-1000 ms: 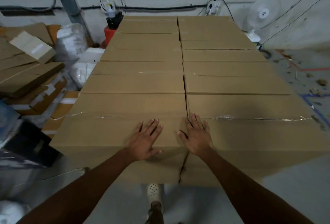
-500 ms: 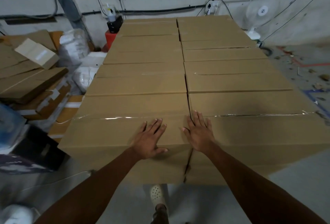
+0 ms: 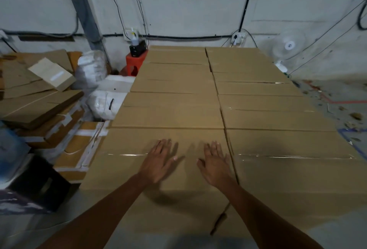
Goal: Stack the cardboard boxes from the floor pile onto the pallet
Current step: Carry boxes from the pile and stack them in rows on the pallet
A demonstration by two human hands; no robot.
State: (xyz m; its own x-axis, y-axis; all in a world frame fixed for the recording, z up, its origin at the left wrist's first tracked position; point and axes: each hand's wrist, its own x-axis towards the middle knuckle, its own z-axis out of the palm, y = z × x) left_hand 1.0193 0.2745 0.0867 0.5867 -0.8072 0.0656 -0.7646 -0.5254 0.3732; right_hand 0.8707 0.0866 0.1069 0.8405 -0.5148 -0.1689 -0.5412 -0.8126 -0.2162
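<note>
**Both hands flat on the nearest box of the stack**

At far left a pile of cardboard (image 3: 39, 97) lies on the floor, flat pieces and taped boxes resting crookedly on one another, with a dark box (image 3: 33, 187) in front of it. Just right of the pile are white sacks (image 3: 92, 68). Behind them, against the wall, is a red stool (image 3: 135, 65) with a small black device (image 3: 137, 49) on top.

The middle is filled by the cardboard boxes (image 3: 174, 97), stacked level in two columns side by side that run away to the wall. What they stand on is hidden.

The left hand (image 3: 158, 161) is palm down on top of the nearest left box (image 3: 123, 169), fingers straight and slightly spread, gripping nothing. The right hand (image 3: 215, 164) is over the same box, also palm down with straight fingers, just beside the gap to the nearest right box (image 3: 297, 173). The hands are apart. Both are blurred, so I cannot tell whether they press the cardboard or only skim it.

At far right a white fan (image 3: 288, 47) stands by the wall, next to a stained floor (image 3: 337, 99).
</note>
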